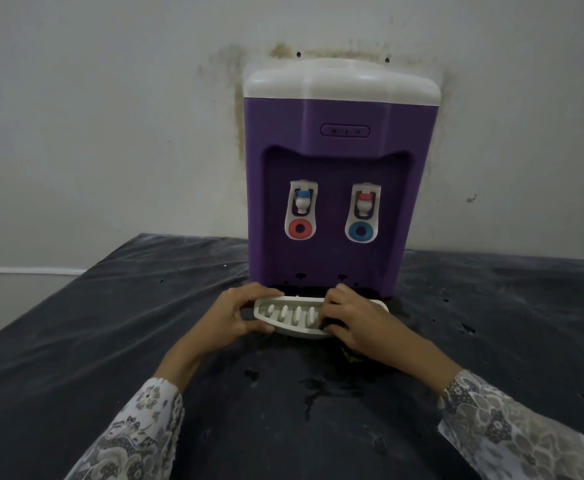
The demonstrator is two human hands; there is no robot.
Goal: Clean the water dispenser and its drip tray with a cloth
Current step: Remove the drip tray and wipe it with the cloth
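**Drip tray held at the dispenser's foot**

Head view: the drip tray [297, 315] sits just near of the water dispenser [339, 188]. The left hand [235, 318] grips its left end, steadying it; the right hand [356, 322] presses a dark cloth [332, 327], fingers curled round it, apparently wiping.

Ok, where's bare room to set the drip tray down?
Bare dark table cover left of the left hand, and right of the right hand. Crowded: the strip before the dispenser, where both hands grip the drip tray; wet patch just behind.
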